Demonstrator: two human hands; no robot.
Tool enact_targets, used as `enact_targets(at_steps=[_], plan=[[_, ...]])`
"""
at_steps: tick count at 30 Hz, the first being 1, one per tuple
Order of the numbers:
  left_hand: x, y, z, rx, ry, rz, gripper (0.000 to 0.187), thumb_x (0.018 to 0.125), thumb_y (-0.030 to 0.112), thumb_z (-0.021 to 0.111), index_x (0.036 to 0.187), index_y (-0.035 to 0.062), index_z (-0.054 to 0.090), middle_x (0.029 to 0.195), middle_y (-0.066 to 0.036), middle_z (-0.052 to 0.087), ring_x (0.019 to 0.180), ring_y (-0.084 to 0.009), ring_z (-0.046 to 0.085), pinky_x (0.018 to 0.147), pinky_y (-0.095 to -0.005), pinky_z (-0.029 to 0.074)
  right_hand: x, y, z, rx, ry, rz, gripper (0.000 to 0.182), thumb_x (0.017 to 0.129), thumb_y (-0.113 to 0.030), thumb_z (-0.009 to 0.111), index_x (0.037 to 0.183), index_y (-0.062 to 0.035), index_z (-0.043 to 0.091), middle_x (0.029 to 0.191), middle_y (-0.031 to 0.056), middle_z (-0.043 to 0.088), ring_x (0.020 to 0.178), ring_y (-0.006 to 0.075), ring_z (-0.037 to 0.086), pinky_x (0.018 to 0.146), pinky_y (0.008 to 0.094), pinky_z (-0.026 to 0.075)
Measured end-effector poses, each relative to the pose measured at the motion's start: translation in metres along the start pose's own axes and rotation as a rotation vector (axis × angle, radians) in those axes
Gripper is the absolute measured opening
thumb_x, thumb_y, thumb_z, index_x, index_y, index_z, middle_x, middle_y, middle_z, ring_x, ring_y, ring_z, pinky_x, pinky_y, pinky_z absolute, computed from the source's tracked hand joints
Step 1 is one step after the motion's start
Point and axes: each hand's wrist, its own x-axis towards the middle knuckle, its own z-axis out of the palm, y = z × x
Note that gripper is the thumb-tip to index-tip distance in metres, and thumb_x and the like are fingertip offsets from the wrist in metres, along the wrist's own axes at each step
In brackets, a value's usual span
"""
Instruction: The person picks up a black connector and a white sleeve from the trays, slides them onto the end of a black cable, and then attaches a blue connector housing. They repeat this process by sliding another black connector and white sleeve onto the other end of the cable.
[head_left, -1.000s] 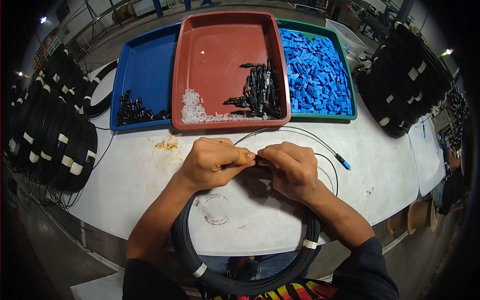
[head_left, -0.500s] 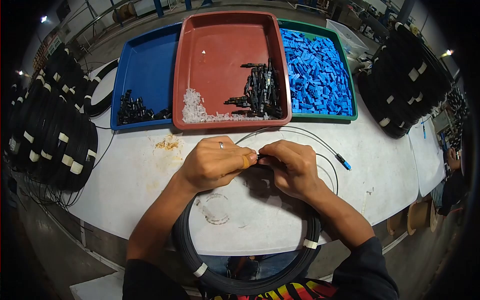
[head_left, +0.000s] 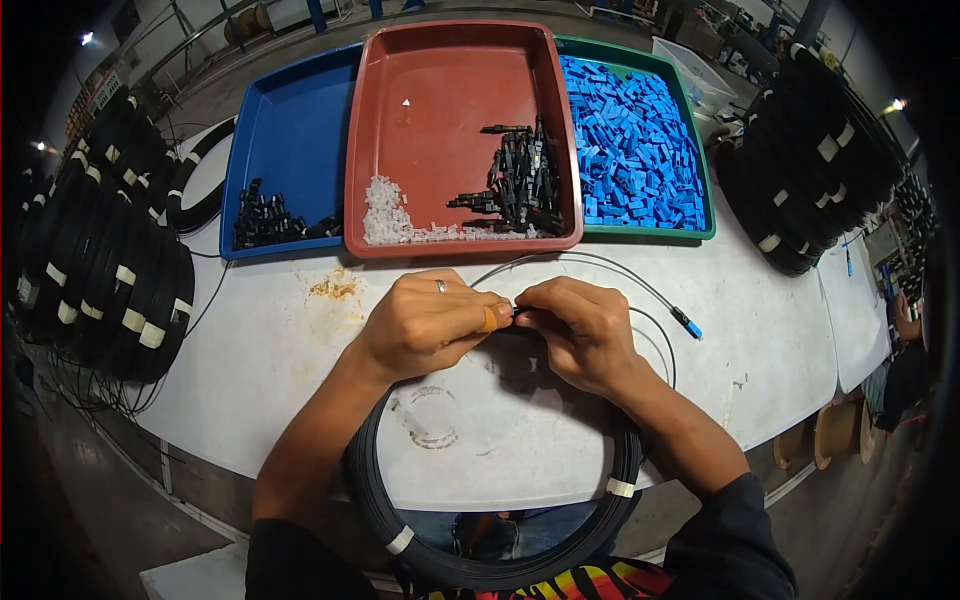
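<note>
My left hand (head_left: 430, 325) and my right hand (head_left: 578, 330) meet above the table, fingertips almost touching. Between them they pinch a small black cable connector (head_left: 516, 312), mostly covered by fingers. A ring and a tan band are on the left hand. Below both hands lies a coil of black cable (head_left: 370, 490), bound with white tape and hanging over the table's near edge. From behind the hands a loose cable arcs rightward, ending in a black connector with a blue tip (head_left: 688, 323) on the table.
Behind the hands stand a blue tray (head_left: 290, 120) with black parts, a red tray (head_left: 440, 110) with clear pieces and black connectors, and a green tray (head_left: 712, 225) full of blue pieces. Stacked cable coils flank the white table (head_left: 270, 400) at left (head_left: 100, 270) and right (head_left: 810, 160).
Both hands stay at nearly the same spot, with only a slight shift of the fingers around the black connector. Nothing else has visibly moved.
</note>
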Motion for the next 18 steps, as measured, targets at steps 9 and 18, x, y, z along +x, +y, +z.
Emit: enact_targets(at_steps=[9, 18], plan=[[-0.005, 0.001, 0.001, -0.019, 0.003, -0.07, 0.02, 0.071, -0.002, 0.088, 0.088, -0.0001, 0.077, 0.083, -0.013, 0.077, 0.069, -0.0231, 0.074, 0.062, -0.0307, 0.057, 0.0, -0.001, -0.002, -0.006, 0.007, -0.012, 0.02, 0.078, 0.002, 0.077, 0.096, -0.0029, 0.07, 0.084, 0.0114, 0.07, 0.07, 0.0303, 0.07, 0.06, 0.0381, 0.055], [-0.005, 0.002, 0.003, -0.056, 0.044, -0.179, 0.013, 0.072, 0.0, 0.084, 0.081, 0.0034, 0.074, 0.087, -0.008, 0.079, 0.064, -0.0206, 0.071, 0.06, -0.0298, 0.055, 0.002, -0.005, 0.001, 0.077, 0.067, 0.04, 0.018, 0.077, 0.003, 0.076, 0.093, -0.0037, 0.071, 0.082, 0.0098, 0.07, 0.07, 0.0286, 0.071, 0.058, 0.0364, 0.054]])
